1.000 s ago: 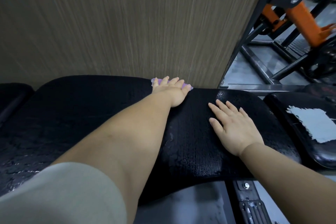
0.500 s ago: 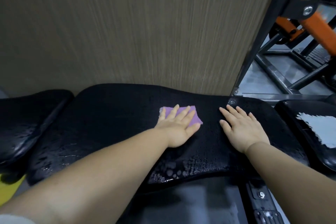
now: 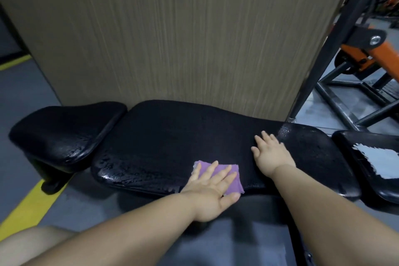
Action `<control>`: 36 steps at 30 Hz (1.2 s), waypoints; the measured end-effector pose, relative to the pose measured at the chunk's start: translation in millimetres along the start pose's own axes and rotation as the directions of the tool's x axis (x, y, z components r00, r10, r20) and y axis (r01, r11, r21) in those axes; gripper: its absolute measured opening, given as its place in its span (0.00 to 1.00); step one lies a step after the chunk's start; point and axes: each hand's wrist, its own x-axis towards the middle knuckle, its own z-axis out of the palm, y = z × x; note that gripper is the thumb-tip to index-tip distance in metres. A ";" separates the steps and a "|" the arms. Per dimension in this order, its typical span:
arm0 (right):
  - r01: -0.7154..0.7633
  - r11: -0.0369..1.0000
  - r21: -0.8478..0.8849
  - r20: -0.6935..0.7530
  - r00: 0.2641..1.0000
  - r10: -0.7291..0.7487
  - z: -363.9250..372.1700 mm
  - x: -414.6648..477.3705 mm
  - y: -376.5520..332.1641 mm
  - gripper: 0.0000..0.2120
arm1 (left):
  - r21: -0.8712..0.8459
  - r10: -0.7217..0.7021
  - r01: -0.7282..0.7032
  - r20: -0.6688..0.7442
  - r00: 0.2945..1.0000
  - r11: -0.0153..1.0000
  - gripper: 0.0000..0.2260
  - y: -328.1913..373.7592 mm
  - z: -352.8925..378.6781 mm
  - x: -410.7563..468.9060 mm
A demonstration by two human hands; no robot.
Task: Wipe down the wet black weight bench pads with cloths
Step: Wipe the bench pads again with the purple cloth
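Observation:
A long black bench pad (image 3: pixel 164 142) lies across the view, with water beads along its near edge and its right end. My left hand (image 3: pixel 212 190) presses a purple cloth (image 3: pixel 234 181) flat on the pad's near edge, fingers straight and spread. My right hand (image 3: pixel 269 151) rests flat on the pad further right, fingers straight. A smaller black pad (image 3: pixel 64 131) sits at the left end, wet and shiny. Another black pad (image 3: pixel 349 147) at the far right carries a white cloth (image 3: pixel 380 161).
A tall wood-grain panel (image 3: pixel 172 39) stands right behind the bench. Black and orange gym machine frames (image 3: pixel 367 54) fill the right rear. Grey floor with a yellow line (image 3: pixel 30 207) lies at the left.
My left hand has dragged the purple cloth from the pad's far edge to its near edge. My right hand stayed flat on the pad. The camera pulled back.

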 end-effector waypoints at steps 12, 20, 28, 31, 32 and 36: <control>0.133 0.991 0.034 0.013 0.991 -0.134 6.8 -3.7 -20.6 0.25 | -0.013 -0.029 0.028 -0.010 1.000 1.000 0.26 -2.1 -1.2 1.5; 0.132 0.990 0.053 -0.027 0.991 -0.131 10.1 4.5 -24.4 0.25 | -0.063 -0.096 0.094 -0.041 0.995 0.994 0.26 -21.5 -28.1 53.2; 0.129 0.991 0.046 -0.067 0.990 -0.126 12.1 5.3 -24.9 0.24 | -0.063 -0.127 0.123 -0.080 0.989 0.990 0.26 -46.9 -59.6 110.4; 0.127 0.992 0.022 -0.063 0.990 -0.125 12.6 6.4 -25.2 0.25 | -0.070 -0.127 0.121 -0.094 0.987 0.990 0.26 -53.8 -68.7 128.3; 0.125 0.992 0.011 -0.057 0.991 -0.124 12.9 6.9 -25.3 0.26 | -0.070 -0.129 0.123 -0.097 0.987 0.990 0.26 -56.5 -71.7 134.9; 0.118 0.993 -0.003 -0.052 0.992 -0.118 15.4 10.3 -25.3 0.39 | -0.069 -0.144 0.137 -0.110 0.983 0.988 0.26 -66.2 -86.6 164.3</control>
